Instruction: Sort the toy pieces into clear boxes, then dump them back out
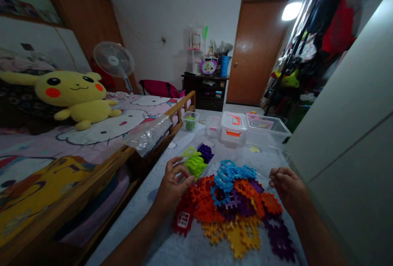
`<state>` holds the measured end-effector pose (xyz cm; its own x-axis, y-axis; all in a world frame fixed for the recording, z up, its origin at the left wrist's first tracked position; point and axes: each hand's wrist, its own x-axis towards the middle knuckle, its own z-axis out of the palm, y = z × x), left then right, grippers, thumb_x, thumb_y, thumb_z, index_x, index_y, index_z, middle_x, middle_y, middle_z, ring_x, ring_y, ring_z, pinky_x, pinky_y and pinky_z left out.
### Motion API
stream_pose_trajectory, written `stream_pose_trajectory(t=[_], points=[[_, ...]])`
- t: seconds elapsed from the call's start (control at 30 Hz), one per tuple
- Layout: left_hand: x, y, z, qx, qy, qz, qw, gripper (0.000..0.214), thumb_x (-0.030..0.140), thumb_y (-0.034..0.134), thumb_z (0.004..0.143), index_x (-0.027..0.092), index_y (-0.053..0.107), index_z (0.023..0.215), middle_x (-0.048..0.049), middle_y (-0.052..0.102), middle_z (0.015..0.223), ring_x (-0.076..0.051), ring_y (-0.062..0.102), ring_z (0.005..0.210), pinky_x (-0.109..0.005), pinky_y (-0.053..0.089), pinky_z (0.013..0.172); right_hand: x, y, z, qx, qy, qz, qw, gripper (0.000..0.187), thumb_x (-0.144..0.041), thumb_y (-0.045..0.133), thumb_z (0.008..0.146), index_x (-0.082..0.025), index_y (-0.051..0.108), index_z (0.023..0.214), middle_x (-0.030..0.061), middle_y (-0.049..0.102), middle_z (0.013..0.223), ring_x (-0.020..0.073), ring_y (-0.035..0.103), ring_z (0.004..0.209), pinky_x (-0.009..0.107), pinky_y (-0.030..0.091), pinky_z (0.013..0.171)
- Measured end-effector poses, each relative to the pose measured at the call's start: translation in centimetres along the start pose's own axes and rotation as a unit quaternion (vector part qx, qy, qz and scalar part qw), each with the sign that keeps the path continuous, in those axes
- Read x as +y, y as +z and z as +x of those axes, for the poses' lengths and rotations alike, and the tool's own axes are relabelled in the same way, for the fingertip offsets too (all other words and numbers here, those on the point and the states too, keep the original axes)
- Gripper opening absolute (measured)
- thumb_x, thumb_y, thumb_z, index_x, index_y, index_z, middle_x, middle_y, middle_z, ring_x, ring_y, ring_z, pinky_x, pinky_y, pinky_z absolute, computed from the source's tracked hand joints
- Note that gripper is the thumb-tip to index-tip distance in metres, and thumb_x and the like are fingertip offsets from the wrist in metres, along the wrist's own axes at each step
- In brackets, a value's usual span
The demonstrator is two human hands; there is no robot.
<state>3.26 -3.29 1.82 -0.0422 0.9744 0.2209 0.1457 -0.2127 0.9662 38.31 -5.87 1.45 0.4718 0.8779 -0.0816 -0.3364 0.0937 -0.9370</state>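
Note:
A heap of flat plastic interlocking tiles (233, 204) in orange, blue, purple, yellow and red lies on a pale cloth in front of me. My left hand (173, 184) hovers at the heap's left edge, fingers curled in a pinch on a lime green tile (196, 163). Beside it lies a purple tile (206, 152). My right hand (287, 186) rests at the heap's right edge with fingers curled; what it holds, if anything, is too small to make out.
Clear plastic boxes (264, 128), a white lidded box with orange clips (233, 126) and a small tub of green pieces (190, 120) stand behind the heap. A wooden bed frame (147, 143) with a yellow plush toy (73, 94) runs along the left. A white cabinet wall (346, 135) stands on the right.

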Motion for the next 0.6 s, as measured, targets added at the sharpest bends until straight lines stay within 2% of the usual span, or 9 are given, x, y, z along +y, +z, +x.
stream_pose_trajectory(t=[0.1,0.17,0.23,0.37,0.5,0.6], points=[[0.1,0.4,-0.4,-0.035,0.085,0.089,0.992,0.016,0.027,0.074,0.075,0.02,0.063,0.066,-0.0073,0.044,0.133,-0.028,0.047,0.127,-0.043,0.044,0.106,1.2,-0.6,0.2,-0.001,-0.009,0.011,1.0,0.022,-0.023,0.078,0.055,-0.022,0.06,0.068,-0.0019,0.065,0.072,0.0126,0.06,0.061,0.023,0.053,0.048],[0.0,0.5,-0.7,-0.065,0.156,0.156,0.973,0.011,0.023,0.07,0.078,0.021,0.064,0.069,-0.0071,0.044,0.134,-0.028,0.044,0.13,-0.045,0.04,0.11,1.8,-0.7,0.3,-0.006,-0.02,0.001,1.0,0.022,-0.023,0.078,0.056,-0.021,0.061,0.069,-0.0015,0.066,0.073,0.0131,0.06,0.062,0.023,0.053,0.049],[-0.1,0.5,-1.0,-0.103,0.223,0.208,0.947,0.008,0.018,0.065,0.081,0.02,0.065,0.074,-0.0077,0.042,0.136,-0.028,0.045,0.13,-0.045,0.042,0.11,2.2,-0.7,0.3,-0.011,-0.017,-0.007,1.0,0.023,-0.024,0.079,0.056,-0.021,0.062,0.072,-0.0011,0.067,0.075,0.0133,0.061,0.063,0.024,0.054,0.05],[0.0,0.8,-1.4,-0.152,0.315,0.267,0.898,0.014,0.011,0.057,0.084,0.021,0.066,0.081,-0.0092,0.039,0.141,-0.026,0.049,0.127,-0.037,0.049,0.103,2.8,-0.4,0.0,-0.022,-0.008,-0.006,1.0,0.027,-0.023,0.079,0.057,-0.022,0.063,0.079,-0.0017,0.068,0.076,0.0131,0.062,0.064,0.024,0.055,0.053],[0.1,1.1,-1.6,-0.137,0.379,0.291,0.868,0.019,0.01,0.054,0.086,0.022,0.067,0.079,-0.0074,0.044,0.138,-0.026,0.048,0.127,-0.036,0.047,0.105,2.9,-0.3,-0.1,-0.015,-0.003,-0.019,1.0,0.028,-0.022,0.078,0.057,-0.022,0.062,0.08,-0.0015,0.069,0.077,0.0136,0.064,0.064,0.024,0.055,0.054],[0.2,1.2,-1.8,-0.121,0.395,0.292,0.862,0.018,0.01,0.054,0.087,0.021,0.065,0.078,-0.0074,0.042,0.14,-0.026,0.044,0.131,-0.039,0.043,0.109,2.9,-0.3,-0.2,-0.011,0.0,-0.033,0.999,0.027,-0.024,0.077,0.057,-0.022,0.061,0.079,-0.0007,0.07,0.077,0.015,0.065,0.064,0.026,0.056,0.055]])
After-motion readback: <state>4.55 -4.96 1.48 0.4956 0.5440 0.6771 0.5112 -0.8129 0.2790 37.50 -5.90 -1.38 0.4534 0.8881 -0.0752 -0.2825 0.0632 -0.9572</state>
